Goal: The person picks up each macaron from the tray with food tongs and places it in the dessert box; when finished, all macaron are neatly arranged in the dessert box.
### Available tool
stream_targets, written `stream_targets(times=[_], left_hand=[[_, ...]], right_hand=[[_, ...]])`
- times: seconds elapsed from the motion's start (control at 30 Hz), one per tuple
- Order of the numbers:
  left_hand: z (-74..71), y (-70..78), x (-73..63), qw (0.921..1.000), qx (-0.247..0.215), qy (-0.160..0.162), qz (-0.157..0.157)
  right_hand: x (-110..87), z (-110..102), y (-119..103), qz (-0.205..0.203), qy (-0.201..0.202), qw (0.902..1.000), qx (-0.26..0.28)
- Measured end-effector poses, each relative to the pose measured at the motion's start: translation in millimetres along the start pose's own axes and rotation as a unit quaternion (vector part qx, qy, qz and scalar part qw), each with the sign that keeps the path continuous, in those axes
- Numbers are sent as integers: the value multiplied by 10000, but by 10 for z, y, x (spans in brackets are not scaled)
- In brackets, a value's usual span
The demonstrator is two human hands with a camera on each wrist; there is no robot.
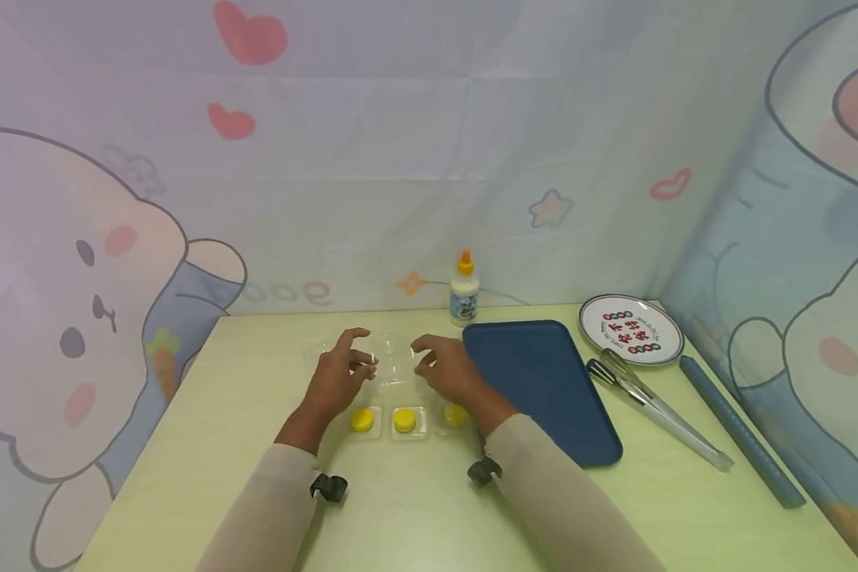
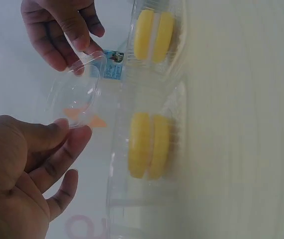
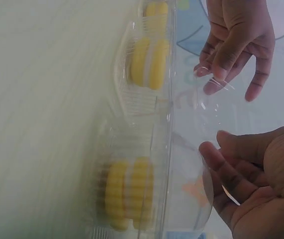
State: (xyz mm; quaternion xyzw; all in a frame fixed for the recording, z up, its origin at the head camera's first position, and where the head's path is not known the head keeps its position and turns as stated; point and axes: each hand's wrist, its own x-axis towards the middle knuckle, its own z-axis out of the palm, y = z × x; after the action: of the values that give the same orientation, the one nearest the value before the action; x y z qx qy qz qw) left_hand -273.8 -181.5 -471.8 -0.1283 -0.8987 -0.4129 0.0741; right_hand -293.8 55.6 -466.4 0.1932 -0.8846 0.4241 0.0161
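Three yellow macarons sit side by side in clear plastic boxes: a left one (image 1: pixel 361 419), a middle one (image 1: pixel 403 420) and a right one (image 1: pixel 455 414) seen through clear plastic. Behind them, a clear plastic lid (image 1: pixel 393 361) is held between both hands. My left hand (image 1: pixel 338 377) pinches its left edge between thumb and fingertips. On the opposite edge, the thumb and fingers of my right hand (image 1: pixel 450 368) pinch the lid. Another clear lid (image 1: pixel 318 349) lies partly behind the left hand. Whether the held lid is joined to a box, I cannot tell.
A blue tray (image 1: pixel 543 389) lies right of the boxes, partly under the right forearm. Behind stands a white bottle (image 1: pixel 464 294) with an orange tip. Farther right are a plate (image 1: pixel 631 330), metal tongs (image 1: pixel 661 413) and a long grey-blue bar (image 1: pixel 740 429).
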Motion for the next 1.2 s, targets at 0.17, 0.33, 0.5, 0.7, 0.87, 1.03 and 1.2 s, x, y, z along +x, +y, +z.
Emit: stream_targets(times=[0.17, 0.33, 0.5, 0.7, 0.87, 1.03, 1.2], left_hand=[[5, 25, -17, 9999, 34, 39, 91], [18, 41, -46, 9998, -24, 58, 205], [19, 43, -52, 9990, -235, -21, 379], [11, 81, -62, 9975, -531, -101, 456], [9, 105, -90, 9978, -580, -85, 318], [-4, 93, -116, 9968, -659, -296, 330], [-22, 87, -140, 9949, -820, -470, 360]], right_hand=[[-14, -6, 4, -140, 157, 9995, 238], [-27, -14, 2, -336, 295, 9988, 178], [-23, -60, 22, -372, 295, 9988, 97], [-71, -128, 48, -463, -71, 9988, 117], [-107, -155, 66, -494, -180, 9981, 321], [-136, -214, 53, -552, -223, 9978, 281], [-177, -261, 44, -543, -320, 9978, 200]])
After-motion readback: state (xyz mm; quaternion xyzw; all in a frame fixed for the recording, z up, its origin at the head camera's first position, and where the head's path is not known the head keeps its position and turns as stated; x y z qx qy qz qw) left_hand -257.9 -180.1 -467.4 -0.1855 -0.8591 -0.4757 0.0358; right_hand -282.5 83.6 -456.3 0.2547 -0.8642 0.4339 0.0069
